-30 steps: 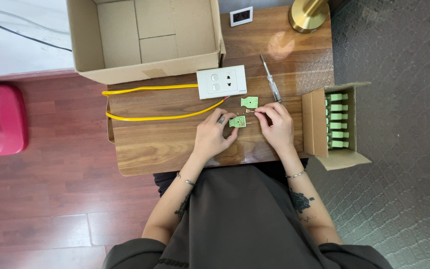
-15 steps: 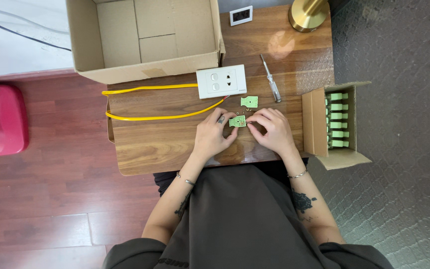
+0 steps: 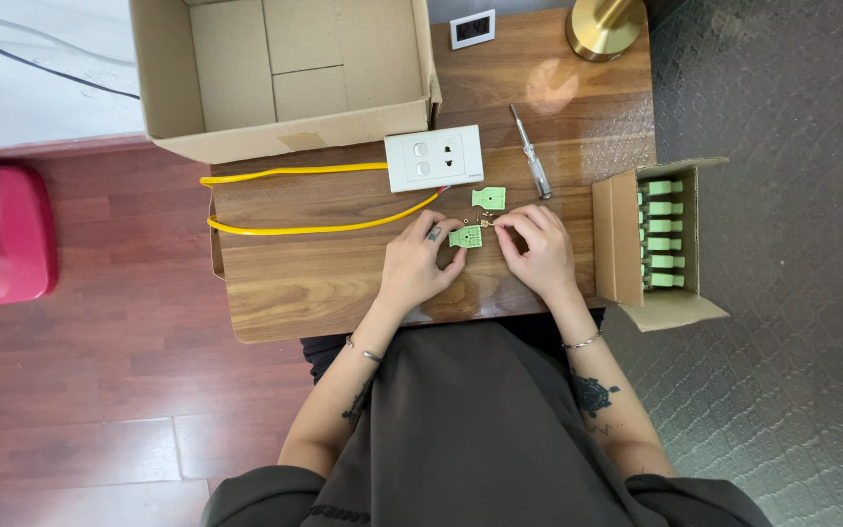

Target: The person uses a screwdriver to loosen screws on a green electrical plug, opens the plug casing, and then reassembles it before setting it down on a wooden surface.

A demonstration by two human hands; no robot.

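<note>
Resting near the front edge of the desk (image 3: 295,293), the left hand (image 3: 417,265) pinches a small green part (image 3: 465,237) with its fingers. The right hand (image 3: 537,249) touches that part's right side, fingers curled around a tiny gold bit too small to make out. Another green part (image 3: 488,198) lies just behind, near the screwdriver (image 3: 531,156) and white switch plate (image 3: 434,158).

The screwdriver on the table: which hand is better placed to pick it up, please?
Probably the right hand. The screwdriver lies just beyond it on the right of the table, while the left hand steadies the green part and is farther away.
</note>
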